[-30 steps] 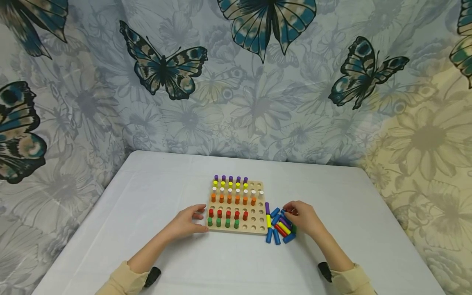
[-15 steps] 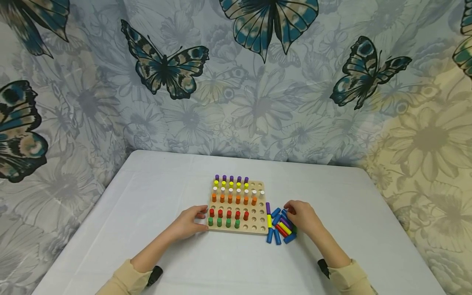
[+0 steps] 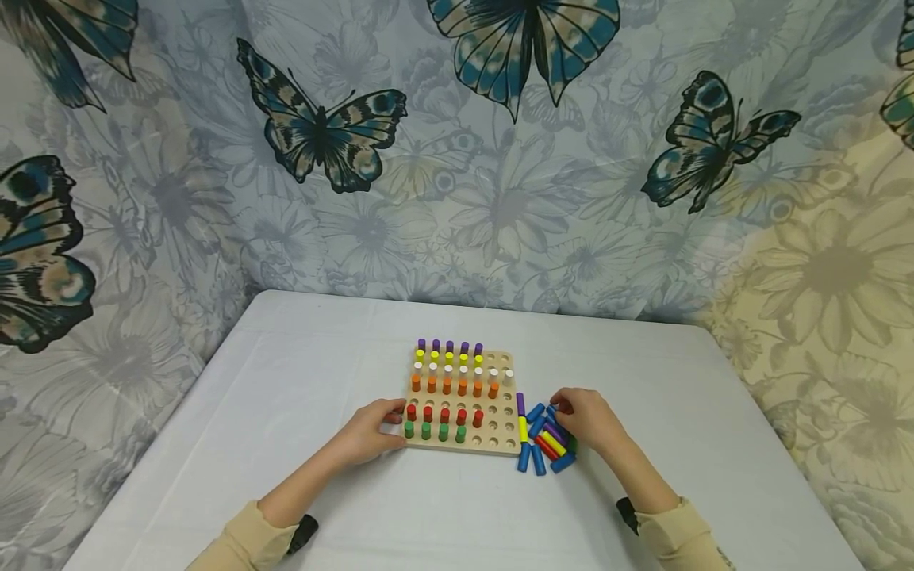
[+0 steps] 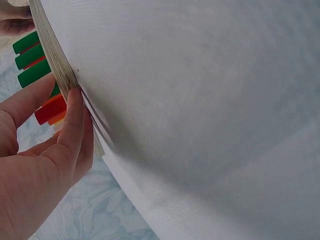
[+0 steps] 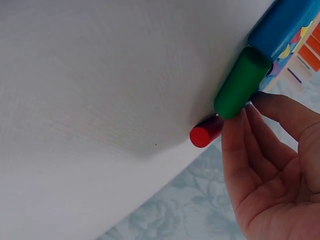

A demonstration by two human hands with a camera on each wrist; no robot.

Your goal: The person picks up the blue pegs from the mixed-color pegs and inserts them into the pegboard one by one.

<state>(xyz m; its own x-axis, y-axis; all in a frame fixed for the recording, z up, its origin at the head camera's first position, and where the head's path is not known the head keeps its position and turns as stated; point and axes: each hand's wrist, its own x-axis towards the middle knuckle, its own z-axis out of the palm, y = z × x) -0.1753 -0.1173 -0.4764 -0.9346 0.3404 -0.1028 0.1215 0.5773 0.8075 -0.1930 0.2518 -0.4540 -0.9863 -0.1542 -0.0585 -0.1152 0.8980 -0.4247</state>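
Observation:
A wooden pegboard (image 3: 493,444) lies mid-table, with rows of purple, yellow, white, orange, red and green pegs upright in its holes. My left hand (image 3: 367,432) grips its left edge by the front corner. In the left wrist view the thumb (image 4: 37,97) lies beside the green pegs (image 4: 34,72), with fingertips against the wood. On the right, my right hand (image 3: 589,420) pinches a blue peg (image 3: 551,411) at the loose pile, mostly hidden by the fingers. The right wrist view shows a green peg (image 5: 242,82) and a red peg (image 5: 201,136) close by the fingers.
Loose pegs lie right of the board, among them a yellow peg (image 3: 522,429) end to end with a purple peg (image 3: 520,403), and a blue peg (image 3: 539,460). A white cloth (image 3: 343,341) covers the table. Butterfly-printed fabric (image 3: 500,198) hangs behind.

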